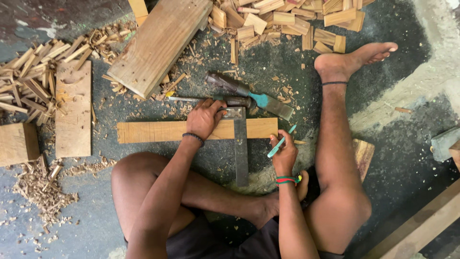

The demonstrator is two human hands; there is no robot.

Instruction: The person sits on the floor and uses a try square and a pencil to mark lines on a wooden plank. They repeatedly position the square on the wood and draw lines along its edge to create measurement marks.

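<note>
1. My left hand lies flat and spread on the long, pale wooden strip. The palm presses down where the metal try square crosses it, so this grip is wide and pushing, not closed around anything.
2. My right hand is closed narrow around a slim green pen, with the tip pointing up toward the right end of the strip, just beside the blade of the square.
3. The strip lies flat on the dark concrete floor, in front of my crossed legs, with its long side going left to right.
4. I judge the strip as light and stiff. It will not bend under my palm, but it may slide on the dusty floor, so weight from above holds it better than a pinch at the edge.
5. If I lift it, I think the middle of the long edges is the good place, thumb on one edge and fingers on the other. The sawn ends may be rough.
6. The square looks heavier and hard, with a dark stock above the strip and a grey blade running down toward me. Its smooth steel could slip on the wood, so I keep my fingers partly on it.
7. The pen is very light and smooth; a small three-finger hold is enough.
8. Behind the strip lie a chisel with a teal ferrule, a thick wooden plank and many small offcut blocks, with shavings all around.
</note>
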